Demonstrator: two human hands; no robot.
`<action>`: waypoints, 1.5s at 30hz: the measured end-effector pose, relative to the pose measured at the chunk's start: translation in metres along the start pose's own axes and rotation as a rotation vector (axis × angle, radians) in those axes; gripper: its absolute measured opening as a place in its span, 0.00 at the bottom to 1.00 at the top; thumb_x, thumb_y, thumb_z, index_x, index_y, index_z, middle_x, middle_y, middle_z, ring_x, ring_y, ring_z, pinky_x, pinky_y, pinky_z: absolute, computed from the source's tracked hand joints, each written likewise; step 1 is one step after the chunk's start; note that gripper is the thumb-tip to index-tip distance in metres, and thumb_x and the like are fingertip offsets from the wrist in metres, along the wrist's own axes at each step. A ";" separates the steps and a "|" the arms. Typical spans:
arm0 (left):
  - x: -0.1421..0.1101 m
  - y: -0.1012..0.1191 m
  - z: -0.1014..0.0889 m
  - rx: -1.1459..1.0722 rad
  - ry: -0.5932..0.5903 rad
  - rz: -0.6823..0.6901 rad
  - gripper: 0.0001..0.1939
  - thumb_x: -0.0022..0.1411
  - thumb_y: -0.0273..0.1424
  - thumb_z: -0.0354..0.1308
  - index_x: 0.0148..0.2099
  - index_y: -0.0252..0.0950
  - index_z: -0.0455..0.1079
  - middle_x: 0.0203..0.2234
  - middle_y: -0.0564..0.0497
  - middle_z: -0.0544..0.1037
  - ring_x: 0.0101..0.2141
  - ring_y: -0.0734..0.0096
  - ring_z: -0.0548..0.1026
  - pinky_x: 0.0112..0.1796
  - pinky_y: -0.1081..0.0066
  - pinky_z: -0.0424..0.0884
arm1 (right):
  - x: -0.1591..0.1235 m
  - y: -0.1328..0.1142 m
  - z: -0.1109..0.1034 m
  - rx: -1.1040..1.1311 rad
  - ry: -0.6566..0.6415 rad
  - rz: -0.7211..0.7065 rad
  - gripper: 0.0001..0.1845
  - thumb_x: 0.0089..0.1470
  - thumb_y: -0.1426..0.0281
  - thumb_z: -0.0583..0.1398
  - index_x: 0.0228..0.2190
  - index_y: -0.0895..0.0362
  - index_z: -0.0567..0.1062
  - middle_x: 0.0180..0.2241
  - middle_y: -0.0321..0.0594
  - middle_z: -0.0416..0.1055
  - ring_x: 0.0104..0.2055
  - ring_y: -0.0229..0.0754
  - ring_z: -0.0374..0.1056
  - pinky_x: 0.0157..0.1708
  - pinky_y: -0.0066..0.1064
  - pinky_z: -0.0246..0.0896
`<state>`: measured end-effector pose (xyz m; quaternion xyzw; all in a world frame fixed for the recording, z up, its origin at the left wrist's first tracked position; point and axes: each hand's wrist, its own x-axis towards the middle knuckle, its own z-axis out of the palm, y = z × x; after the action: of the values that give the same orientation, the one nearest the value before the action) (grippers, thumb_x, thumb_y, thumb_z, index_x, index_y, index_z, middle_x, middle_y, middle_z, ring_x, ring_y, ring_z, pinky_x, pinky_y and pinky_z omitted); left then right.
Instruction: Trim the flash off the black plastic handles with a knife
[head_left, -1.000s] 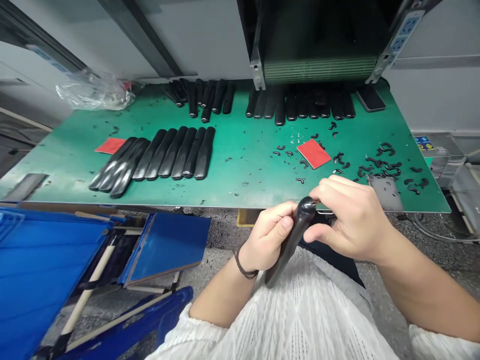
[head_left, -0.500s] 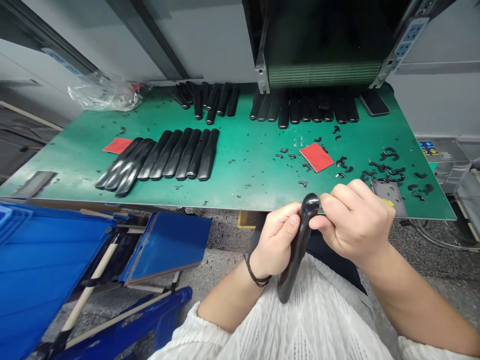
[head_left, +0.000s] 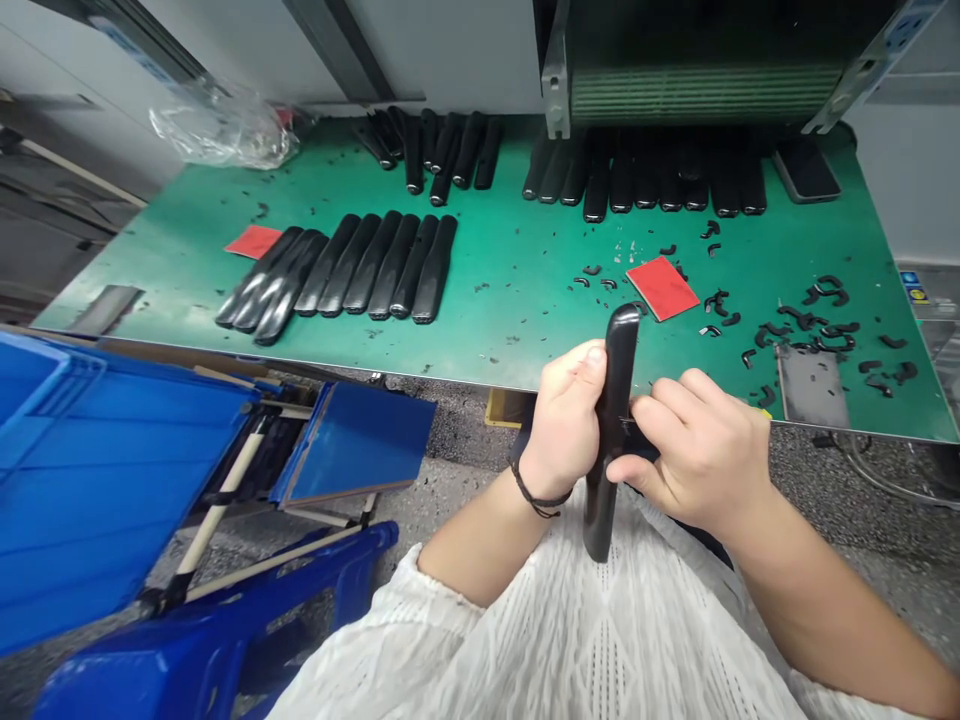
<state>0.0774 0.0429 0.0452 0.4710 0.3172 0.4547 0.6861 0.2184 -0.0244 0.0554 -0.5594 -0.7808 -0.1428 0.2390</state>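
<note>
In the head view my left hand (head_left: 568, 415) is wrapped round a glossy black plastic handle (head_left: 621, 365), held nearly upright in front of my white top. My right hand (head_left: 701, 445) is closed, its curled fingers and thumb at the right side of the handle, about halfway down. A thin edge shows at the right fingertips, but what they pinch is hidden. Beyond my hands, a red square sheet (head_left: 663, 288) lies on the green table (head_left: 517, 290), with small curved black scraps (head_left: 831, 290) to its right.
Several finished-looking black handles (head_left: 375, 262) lie in a row on the left, more (head_left: 596, 185) below the conveyor (head_left: 697, 95). A phone (head_left: 807, 170), a grey plate (head_left: 811, 385) and a plastic bag (head_left: 225, 125) are on the table. Blue bins (head_left: 112, 480) stand at lower left.
The handle has turned more upright in my left hand. My right hand has moved from the handle's top end down to its middle. The camera view has shifted.
</note>
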 end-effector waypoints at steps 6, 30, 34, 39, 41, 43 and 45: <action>0.006 -0.002 0.002 -0.064 0.096 -0.016 0.22 0.72 0.51 0.53 0.36 0.37 0.67 0.21 0.56 0.62 0.21 0.77 0.58 0.22 0.72 0.57 | -0.007 -0.004 0.002 0.063 -0.058 0.006 0.35 0.68 0.41 0.44 0.25 0.54 0.69 0.25 0.37 0.62 0.32 0.42 0.51 0.28 0.35 0.39; 0.061 0.007 -0.023 -0.209 0.414 -0.103 0.29 0.69 0.58 0.51 0.33 0.37 0.67 0.17 0.56 0.63 0.16 0.77 0.61 0.19 0.72 0.58 | -0.011 -0.013 0.007 -0.004 -0.154 -0.182 0.27 0.66 0.46 0.55 0.25 0.53 0.67 0.24 0.36 0.61 0.31 0.42 0.52 0.28 0.36 0.41; 0.065 0.005 -0.028 -0.260 0.491 -0.094 0.26 0.72 0.54 0.50 0.33 0.38 0.65 0.16 0.57 0.62 0.15 0.78 0.59 0.18 0.73 0.57 | -0.013 -0.015 0.007 -0.098 -0.104 -0.170 0.26 0.66 0.48 0.57 0.25 0.53 0.68 0.23 0.35 0.59 0.30 0.41 0.49 0.28 0.36 0.41; 0.069 -0.001 -0.036 -0.308 0.582 -0.098 0.22 0.74 0.49 0.52 0.33 0.38 0.63 0.16 0.59 0.61 0.15 0.79 0.61 0.17 0.75 0.55 | -0.022 -0.016 0.014 -0.127 0.001 -0.164 0.21 0.61 0.52 0.64 0.26 0.53 0.69 0.20 0.33 0.58 0.28 0.40 0.49 0.27 0.36 0.39; 0.072 -0.004 -0.043 -0.315 0.610 -0.079 0.22 0.74 0.48 0.51 0.32 0.38 0.62 0.17 0.59 0.62 0.15 0.79 0.61 0.17 0.75 0.55 | -0.027 -0.011 0.017 -0.028 0.078 -0.196 0.17 0.58 0.57 0.68 0.28 0.53 0.71 0.20 0.32 0.61 0.28 0.38 0.52 0.27 0.35 0.43; 0.078 -0.003 -0.054 -0.289 0.619 -0.052 0.22 0.74 0.47 0.51 0.32 0.38 0.62 0.17 0.58 0.63 0.15 0.78 0.62 0.18 0.75 0.56 | -0.030 -0.003 0.018 0.084 0.117 -0.194 0.10 0.57 0.65 0.70 0.35 0.53 0.73 0.24 0.32 0.68 0.29 0.38 0.57 0.29 0.33 0.49; 0.086 0.001 -0.066 -0.181 0.631 0.014 0.20 0.74 0.44 0.53 0.32 0.37 0.63 0.18 0.58 0.63 0.17 0.77 0.62 0.19 0.75 0.58 | -0.030 0.007 0.020 0.131 0.075 -0.089 0.14 0.57 0.72 0.68 0.45 0.54 0.75 0.28 0.34 0.72 0.31 0.39 0.63 0.31 0.32 0.55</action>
<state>0.0531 0.1466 0.0223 0.2462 0.4691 0.6094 0.5898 0.2283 -0.0363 0.0226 -0.5017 -0.8029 -0.1228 0.2977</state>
